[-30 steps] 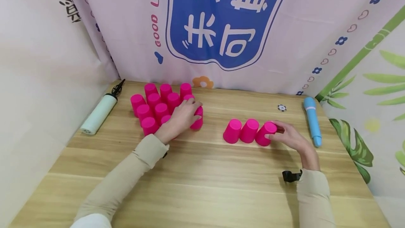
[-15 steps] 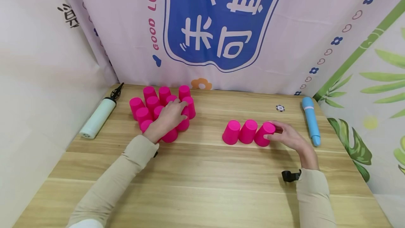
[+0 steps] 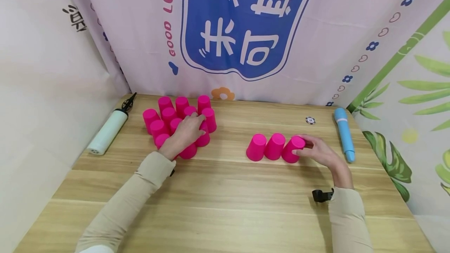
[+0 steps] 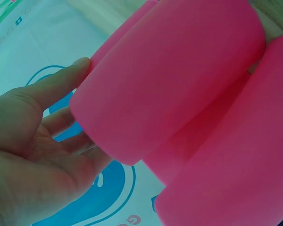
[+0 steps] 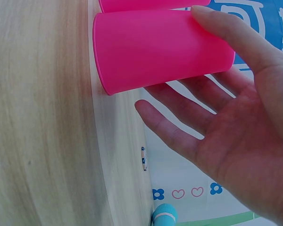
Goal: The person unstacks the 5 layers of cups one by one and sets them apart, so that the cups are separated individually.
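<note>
Several pink cups stand upside down in a cluster at the table's back left. My left hand (image 3: 185, 132) reaches over the cluster and holds a pink cup (image 3: 203, 139) at its right side near the top. In the left wrist view, the thumb (image 4: 66, 80) touches a cup partly hidden behind a nearer cup (image 4: 170, 80), which also covers the fingertips. On the right, three upturned pink cups form a row. My right hand (image 3: 318, 152) grips the rightmost cup (image 3: 291, 150), thumb in front and fingers behind; the middle cup (image 3: 274, 146) and left cup (image 3: 256, 147) stand beside it.
A pale green hand pump (image 3: 109, 131) lies at the table's left edge. A light blue pen-like stick (image 3: 344, 135) lies at the right, with a small round chip (image 3: 310, 120) nearby. A printed cloth (image 3: 140, 50) hangs behind the wooden table (image 3: 225, 206).
My left hand has moved left with its cup, bringing it from the cluster's right side in against the other cups. The right hand stays on its cup. The head view has shifted slightly.
</note>
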Demonstrator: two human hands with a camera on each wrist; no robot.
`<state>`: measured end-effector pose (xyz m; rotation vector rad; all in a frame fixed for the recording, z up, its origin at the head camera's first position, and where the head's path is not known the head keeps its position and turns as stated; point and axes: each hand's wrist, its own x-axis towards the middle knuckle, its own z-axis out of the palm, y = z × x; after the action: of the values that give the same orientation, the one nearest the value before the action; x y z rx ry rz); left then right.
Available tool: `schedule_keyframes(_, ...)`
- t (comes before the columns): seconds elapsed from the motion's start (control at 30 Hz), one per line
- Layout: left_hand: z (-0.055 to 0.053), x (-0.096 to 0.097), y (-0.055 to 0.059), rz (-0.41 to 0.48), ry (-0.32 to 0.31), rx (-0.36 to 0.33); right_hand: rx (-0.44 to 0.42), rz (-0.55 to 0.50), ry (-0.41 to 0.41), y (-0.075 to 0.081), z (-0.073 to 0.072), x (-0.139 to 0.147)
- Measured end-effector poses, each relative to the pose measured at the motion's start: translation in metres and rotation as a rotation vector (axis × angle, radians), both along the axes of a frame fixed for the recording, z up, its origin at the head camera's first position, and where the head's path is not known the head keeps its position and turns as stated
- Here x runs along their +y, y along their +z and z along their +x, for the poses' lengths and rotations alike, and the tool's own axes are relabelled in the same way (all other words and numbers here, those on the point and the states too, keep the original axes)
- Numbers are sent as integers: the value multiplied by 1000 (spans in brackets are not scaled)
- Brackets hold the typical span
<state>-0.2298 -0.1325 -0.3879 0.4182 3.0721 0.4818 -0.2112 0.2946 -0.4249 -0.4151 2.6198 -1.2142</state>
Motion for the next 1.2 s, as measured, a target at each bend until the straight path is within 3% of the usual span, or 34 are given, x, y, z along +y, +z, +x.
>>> schedule_keyframes(0.13,1,1,0,-2,1,19,-3,-3,-4,0,-1,0)
schedule_keyframes(0.27,18,12,11,5,-4,137,0,-2,5,-7,-6,7)
schedule_keyframes(0.33,28,25,19,64,-45,213,1,-4,9,-5,-6,8)
schedule_keyframes(0.4,36,44,25,146,-114,234,6,-8,10,-5,-6,10)
schedule_keyframes(0.47,38,65,23,215,-208,198,12,-7,-1,-4,-7,11)
schedule_keyframes(0.53,37,87,16,286,-275,98,16,1,-11,-6,-7,13)
schedule_keyframes(0.63,32,114,0,333,-306,-36,24,14,-12,-11,-7,12)
schedule_keyframes(0.7,30,127,-11,337,-295,-82,24,9,-3,-15,-6,9)
schedule_keyframes(0.93,35,144,-34,218,-285,-30,13,-6,9,-20,-3,4)
schedule_keyframes(1.2,42,137,-32,208,-214,28,16,-11,3,-14,-6,6)
